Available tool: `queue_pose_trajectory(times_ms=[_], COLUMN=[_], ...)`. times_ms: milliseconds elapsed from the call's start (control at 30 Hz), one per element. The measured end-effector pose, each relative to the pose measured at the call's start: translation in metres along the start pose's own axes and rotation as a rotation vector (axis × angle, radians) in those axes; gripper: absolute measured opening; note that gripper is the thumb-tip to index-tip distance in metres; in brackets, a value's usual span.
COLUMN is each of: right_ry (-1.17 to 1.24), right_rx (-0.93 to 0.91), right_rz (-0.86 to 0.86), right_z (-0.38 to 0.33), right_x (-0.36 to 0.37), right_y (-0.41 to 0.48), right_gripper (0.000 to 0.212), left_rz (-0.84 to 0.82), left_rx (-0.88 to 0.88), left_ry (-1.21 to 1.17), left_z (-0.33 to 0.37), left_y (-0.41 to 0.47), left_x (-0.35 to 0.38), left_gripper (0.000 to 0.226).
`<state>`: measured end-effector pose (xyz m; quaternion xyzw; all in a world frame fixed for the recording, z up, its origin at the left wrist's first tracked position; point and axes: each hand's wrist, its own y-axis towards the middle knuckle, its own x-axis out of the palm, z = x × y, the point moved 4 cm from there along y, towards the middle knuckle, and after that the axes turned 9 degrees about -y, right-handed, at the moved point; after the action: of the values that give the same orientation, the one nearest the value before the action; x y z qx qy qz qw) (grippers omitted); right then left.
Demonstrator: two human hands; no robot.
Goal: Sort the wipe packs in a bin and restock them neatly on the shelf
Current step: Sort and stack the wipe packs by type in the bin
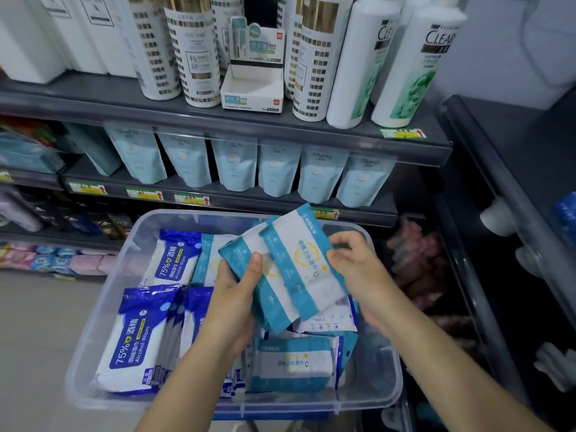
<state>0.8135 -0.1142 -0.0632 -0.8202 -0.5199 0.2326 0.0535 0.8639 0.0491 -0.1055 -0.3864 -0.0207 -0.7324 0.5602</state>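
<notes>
The wipe packs (296, 269) gripped between the left hand (237, 294) and the right hand (355, 263) are showing white middles, with teal bands running across both ends and a pale yellow ring at the centre. Just below the fingers, a loose pack (293, 363) is repeating the same teal and white inside the colourless, see-through bin (103, 322). Left of the left fingers, the alcohol wipe packs (134, 338) are wearing deep blue over white, with white lettering and a thin yellow strip. Above the fingers, pale blue pouches (237, 163) are lining the dark grey shelf (249, 207), and white bottles (196, 57) are carrying gold checker squares.
</notes>
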Motion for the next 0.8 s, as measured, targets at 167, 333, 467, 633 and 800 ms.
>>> queue_pose_trajectory(times_ms=[167, 333, 467, 633, 800], right_ry=[-0.336, -0.297, -0.110, -0.008, 0.054], right_rx=[-0.213, -0.109, 0.040, 0.078, 0.035], right_rz=[0.001, -0.123, -0.239, -0.321, -0.234], right_z=[0.000, 0.019, 0.028, 0.019, -0.006], right_x=[0.035, 0.050, 0.041, 0.034, 0.054], right_y=[-0.010, -0.020, -0.018, -0.013, 0.000], right_gripper=[0.045, 0.046, 0.055, 0.068, 0.063], left_rz=[0.007, 0.006, -0.016, -0.064, -0.029], left_rx=[0.033, 0.002, -0.031, -0.054, -0.076], left_ry=[0.010, 0.117, 0.160, 0.219, 0.245], left_z=[0.000, -0.019, -0.034, -0.023, 0.008], left_y=[-0.002, -0.010, -0.010, -0.005, 0.008], left_x=[0.005, 0.006, 0.006, 0.011, 0.002], left_gripper=[0.053, 0.052, 0.027, 0.027, 0.029])
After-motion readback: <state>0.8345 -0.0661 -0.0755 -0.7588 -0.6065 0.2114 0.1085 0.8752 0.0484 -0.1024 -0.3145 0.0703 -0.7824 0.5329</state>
